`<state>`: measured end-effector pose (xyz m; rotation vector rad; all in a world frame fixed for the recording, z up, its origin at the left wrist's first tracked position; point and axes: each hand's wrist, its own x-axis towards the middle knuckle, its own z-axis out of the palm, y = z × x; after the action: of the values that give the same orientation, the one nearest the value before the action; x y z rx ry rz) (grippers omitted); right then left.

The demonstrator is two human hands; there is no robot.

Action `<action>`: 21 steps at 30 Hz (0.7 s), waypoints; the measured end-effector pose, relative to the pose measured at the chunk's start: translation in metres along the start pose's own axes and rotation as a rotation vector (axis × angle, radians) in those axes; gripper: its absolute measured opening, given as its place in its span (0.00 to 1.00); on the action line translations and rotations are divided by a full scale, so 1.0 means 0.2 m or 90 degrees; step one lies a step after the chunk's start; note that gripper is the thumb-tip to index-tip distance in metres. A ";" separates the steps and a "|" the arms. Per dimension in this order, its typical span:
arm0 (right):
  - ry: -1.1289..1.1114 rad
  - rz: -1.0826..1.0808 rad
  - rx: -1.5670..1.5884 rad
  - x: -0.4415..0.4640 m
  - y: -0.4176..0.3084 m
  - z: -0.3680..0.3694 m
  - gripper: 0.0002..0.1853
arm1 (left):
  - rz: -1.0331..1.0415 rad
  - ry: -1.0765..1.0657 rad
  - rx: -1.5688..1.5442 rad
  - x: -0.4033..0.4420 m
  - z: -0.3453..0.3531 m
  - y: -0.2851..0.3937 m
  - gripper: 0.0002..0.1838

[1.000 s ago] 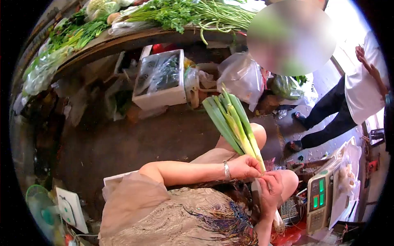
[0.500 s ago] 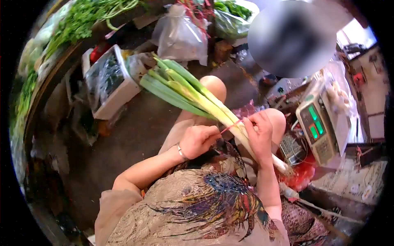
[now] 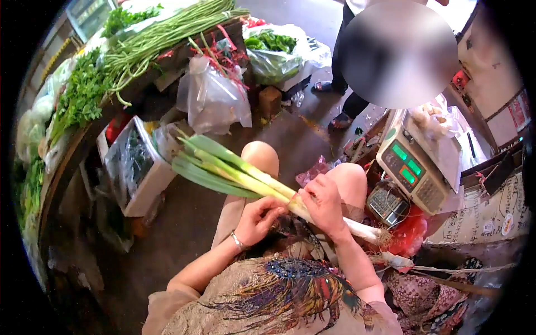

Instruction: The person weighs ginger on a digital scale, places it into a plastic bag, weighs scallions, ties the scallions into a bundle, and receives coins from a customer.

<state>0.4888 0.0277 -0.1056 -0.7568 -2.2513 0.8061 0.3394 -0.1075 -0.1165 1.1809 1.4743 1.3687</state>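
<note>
A bundle of leeks (image 3: 245,177) lies slantwise across my lap, green leaves up to the left and white stems with roots down to the right. A thin red string (image 3: 293,197) crosses the stems near the middle. My left hand (image 3: 260,221), with a bracelet at its wrist, is closed in a pinch at the near side of the stems, beside the string. What its fingertips pinch is mostly hidden; the string runs toward them. My right hand (image 3: 322,206) is closed over the stems just right of the string, its fingers bent around them.
A digital scale (image 3: 410,164) with lit green figures and a calculator (image 3: 388,203) stand at right. At left are a white foam box (image 3: 151,192) and a shelf of long beans (image 3: 162,42) and greens. A plastic bag (image 3: 215,100) hangs ahead. A person (image 3: 338,61) stands beyond.
My left hand has come in from pulling the red string outward to right beside the stems. My right hand stays on the leeks. The view has tilted up, showing more of the standing person.
</note>
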 end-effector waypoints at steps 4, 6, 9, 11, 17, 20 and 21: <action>-0.014 0.003 0.013 0.00 0.01 -0.03 0.06 | 0.056 0.063 0.047 0.02 0.02 0.02 0.03; -0.021 -0.010 0.043 0.00 -0.01 -0.06 0.05 | -0.010 0.046 0.090 0.00 0.03 0.01 0.05; -0.027 -0.075 0.077 -0.02 -0.07 -0.08 0.05 | 0.078 0.076 0.080 0.00 0.06 -0.02 0.10; -0.032 -0.142 0.080 -0.05 -0.09 -0.07 0.05 | 0.059 0.070 0.055 -0.01 0.07 -0.03 0.11; -0.058 -0.223 0.040 -0.06 -0.15 -0.07 0.06 | 0.161 0.084 0.186 0.01 0.07 0.03 0.13; -0.057 -0.195 0.080 -0.03 -0.11 -0.05 0.07 | 0.189 0.106 0.185 0.03 0.07 -0.03 0.11; -0.059 -0.161 0.107 -0.03 -0.10 -0.04 0.07 | 0.193 0.112 0.186 0.02 0.07 -0.02 0.11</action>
<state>0.4932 0.0130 -0.0888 -0.3546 -2.2670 0.9067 0.3509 -0.0993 -0.1216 1.5526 1.7156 1.5264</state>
